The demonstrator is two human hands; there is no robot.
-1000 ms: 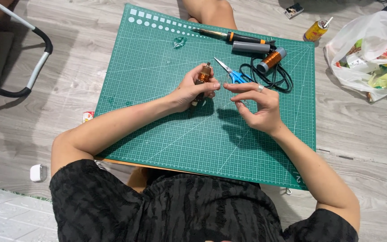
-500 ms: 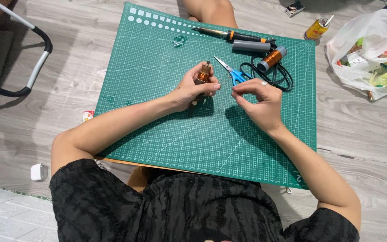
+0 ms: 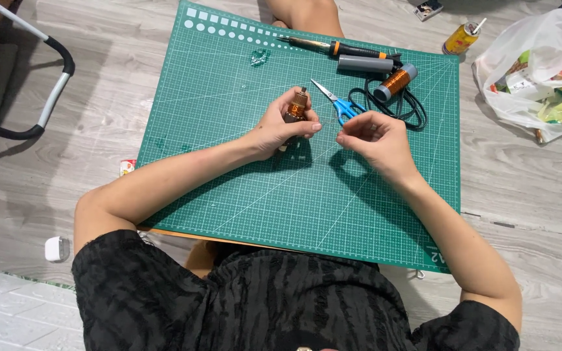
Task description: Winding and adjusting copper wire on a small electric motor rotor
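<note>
Copper-wound rotor [image 3: 296, 106] — a small motor armature with a short shaft at its far end — sits gripped in the left hand [image 3: 280, 127], fingers wrapped around its body, above the green cutting mat [image 3: 229, 162]. The right hand [image 3: 372, 138] is just beside it to the right, not touching it; its thumb and forefinger are pinched together, though whether a strand of wire runs between them is too fine to tell. The two hands are a small gap apart, both over the middle of the mat.

Just beyond the gap between the hands lie blue-handled scissors [image 3: 338, 104], blades pointing away and to the left. Farther out from the right hand: a spool of copper wire [image 3: 395, 82] on a coil of black cord [image 3: 411, 110], a grey cylinder [image 3: 364, 64], and a soldering iron [image 3: 333, 47] with orange collar — all resting on the mat's far edge. Off the mat, well right of the right hand, a white plastic bag [image 3: 541, 65] and a small yellow can [image 3: 461, 39] lie on the wood floor [image 3: 99, 97].
</note>
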